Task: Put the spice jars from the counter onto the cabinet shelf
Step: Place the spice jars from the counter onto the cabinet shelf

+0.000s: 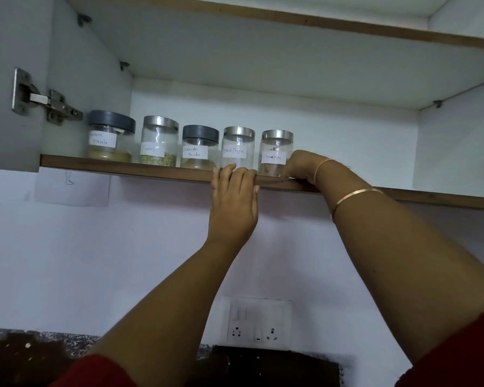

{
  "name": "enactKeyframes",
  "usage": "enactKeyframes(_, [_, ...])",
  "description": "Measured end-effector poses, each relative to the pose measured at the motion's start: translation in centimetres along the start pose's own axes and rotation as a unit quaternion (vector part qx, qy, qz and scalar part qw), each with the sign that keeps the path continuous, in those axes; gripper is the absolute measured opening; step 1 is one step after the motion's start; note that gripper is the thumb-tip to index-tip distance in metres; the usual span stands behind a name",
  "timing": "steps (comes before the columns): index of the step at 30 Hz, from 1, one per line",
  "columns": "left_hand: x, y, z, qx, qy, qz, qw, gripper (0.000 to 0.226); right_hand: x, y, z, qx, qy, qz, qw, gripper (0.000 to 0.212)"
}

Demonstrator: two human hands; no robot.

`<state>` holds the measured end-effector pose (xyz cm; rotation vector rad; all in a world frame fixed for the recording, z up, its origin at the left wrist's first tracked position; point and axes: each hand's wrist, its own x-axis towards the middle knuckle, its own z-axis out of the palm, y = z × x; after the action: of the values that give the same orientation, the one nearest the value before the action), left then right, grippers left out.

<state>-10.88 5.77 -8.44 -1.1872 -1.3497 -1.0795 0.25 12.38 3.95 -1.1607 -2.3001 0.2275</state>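
The fennel jar, black pepper jar and cinnamon jar have brushed metal lids; the masala jar and coriander powder jar have matt grey ones. All five are clear and glossy (glass or plastic, hard to tell), with white paper labels. The shelf edge is brown wood-grain, and the hinge is shiny metal.

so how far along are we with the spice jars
Nearly done, it seems. Four jars, masala, fennel, coriander powder and black pepper, stand in a row on the shelf. The right hand holds the cinnamon jar at the row's end; the left hand rests on the shelf edge. The little counter in view shows no jars.
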Motion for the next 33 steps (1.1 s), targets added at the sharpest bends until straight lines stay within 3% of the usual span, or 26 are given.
enactKeyframes(8, [0.4, 0.2, -2.0, 0.017, -0.1, 0.003, 0.995, 0.038, -4.6, 0.0, 3.5, 0.053, 0.252, -0.038, 0.966, 0.027])
enactKeyframes(11, [0.4, 0.4, -3.0, 0.011, -0.145, -0.007, 0.989, 0.042, -6.8, 0.0, 5.8, -0.005, 0.291, -0.082, 0.953, 0.028])
enactKeyframes(16, [-1.0, 0.9, -5.0, 0.014, -0.208, -0.006, 0.978, 0.051, -10.4, 0.8, 8.6, -0.076, 0.238, -0.101, 0.963, 0.059])
enactKeyframes(21, [-7.1, -0.1, -6.6, -0.012, -0.269, 0.018, 0.963, 0.048, -15.2, 2.5, 12.2, -0.101, 0.206, -0.091, 0.969, 0.054])
enactKeyframes(27, [-18.9, -1.2, -8.8, -0.043, -0.364, -0.041, 0.929, 0.049, -22.1, 5.7, 20.6, -0.064, 0.115, -0.049, 0.99, 0.051])
enactKeyframes(33, [-30.1, -0.3, -12.0, -0.045, -0.521, -0.034, 0.851, 0.053, -29.4, 8.0, 29.3, -0.054, -0.027, 0.025, 0.998, 0.054])
